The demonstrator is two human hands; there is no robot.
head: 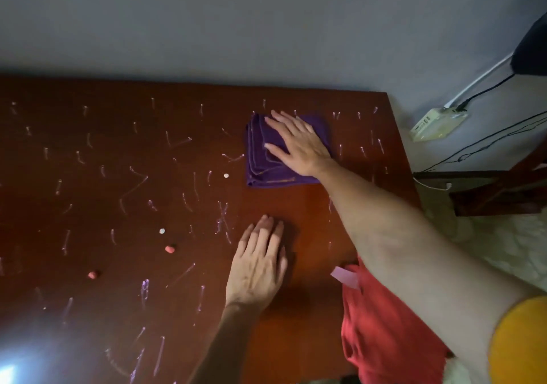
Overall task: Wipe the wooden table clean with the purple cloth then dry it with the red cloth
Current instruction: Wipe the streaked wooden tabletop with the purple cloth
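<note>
The dark wooden table point(88, 309) is covered in pale chalk-like streaks, except a bare patch near its right side. A folded purple cloth point(262, 164) lies toward the far right. My right hand point(299, 146) presses flat on it, fingers spread and pointing left. My left hand point(257, 265) rests palm down on the bare wood nearer to me, holding nothing. The red cloth point(381, 330) lies bunched at the near right corner, partly under my right forearm, with a pink tag point(344, 277) showing.
Two pink chalk bits point(170, 249) point(93, 274) and two small white bits point(162, 230) point(226, 175) lie on the table. A grey wall runs behind it. Off the right edge are a white power strip point(438, 123) with cables and a wooden chair point(497, 194).
</note>
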